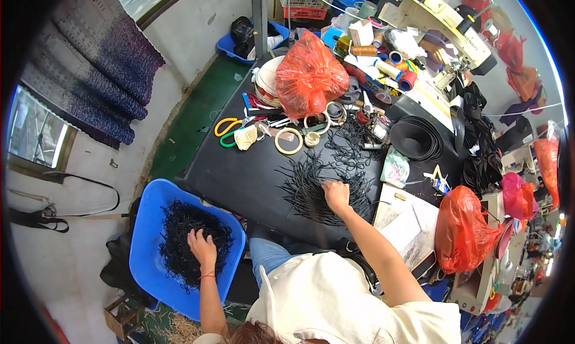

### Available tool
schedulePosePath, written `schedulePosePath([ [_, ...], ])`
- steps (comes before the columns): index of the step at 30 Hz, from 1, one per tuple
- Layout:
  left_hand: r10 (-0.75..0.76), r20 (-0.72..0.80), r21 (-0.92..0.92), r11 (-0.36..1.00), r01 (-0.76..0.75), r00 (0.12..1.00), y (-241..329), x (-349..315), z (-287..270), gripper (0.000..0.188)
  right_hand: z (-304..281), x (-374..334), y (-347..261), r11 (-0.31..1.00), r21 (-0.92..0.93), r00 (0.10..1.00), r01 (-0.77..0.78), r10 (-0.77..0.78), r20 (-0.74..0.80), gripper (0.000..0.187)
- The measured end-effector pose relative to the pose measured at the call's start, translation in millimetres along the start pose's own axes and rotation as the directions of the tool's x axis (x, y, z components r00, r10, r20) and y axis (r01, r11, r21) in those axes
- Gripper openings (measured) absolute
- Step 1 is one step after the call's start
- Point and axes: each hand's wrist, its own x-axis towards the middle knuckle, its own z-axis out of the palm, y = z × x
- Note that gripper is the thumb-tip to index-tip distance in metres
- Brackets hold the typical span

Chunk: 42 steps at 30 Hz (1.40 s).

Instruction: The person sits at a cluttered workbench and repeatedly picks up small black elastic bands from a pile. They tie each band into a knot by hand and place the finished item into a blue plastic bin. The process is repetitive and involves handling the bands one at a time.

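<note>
My left hand [202,246] reaches down into a blue plastic bin [144,206] beside the table and rests on a tangled heap of black cord loops [179,224], fingers curled into them. My right hand [336,194] lies on the black tabletop [239,176], pressing on a spread pile of black cord pieces [311,185]; whether it grips any of them I cannot tell. More black loops [350,146] lie farther back on the table.
Behind the cords lie a red plastic bag [308,74], yellow and green scissors [226,128], tape rings [289,140], thread spools [389,65] and a roll of black strap [416,139]. Another red bag [461,227] and papers [404,218] sit at right. A sewing machine [443,20] stands at the back.
</note>
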Motion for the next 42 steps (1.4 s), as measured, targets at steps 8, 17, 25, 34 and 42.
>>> schedulePosePath([
  [8,0.666,-0.122,-0.365,0.659,-0.658,0.736,265.7,-14.9,-76.0,0.037,-120.0,-48.3,-23.3,0.853,0.28,0.882,0.441,-0.354,-0.311,0.018],
  [17,0.601,0.494,-0.87,0.338,0.36,0.628,282.2,-43.7,-103.2,0.021,-195.0,-95.6,-51.2,0.754,0.428,0.85,0.498,-0.327,-0.414,0.022],
  [25,0.473,0.57,-0.812,0.198,0.55,0.672,281.8,-66.0,-117.4,0.019,-203.2,-85.9,-79.5,0.686,0.625,0.863,0.372,-0.009,-0.505,0.012],
  [34,0.358,0.492,-0.839,-0.049,0.542,0.794,277.3,-65.4,-114.8,0.018,-180.5,-103.5,-99.8,0.532,0.761,0.929,0.37,-0.225,-0.294,0.018],
  [42,0.328,0.415,-0.791,-0.331,0.515,0.849,274.8,-59.5,-109.6,0.011,-187.8,-107.5,-103.4,0.612,0.688,0.918,0.389,-0.196,-0.345,0.015],
])
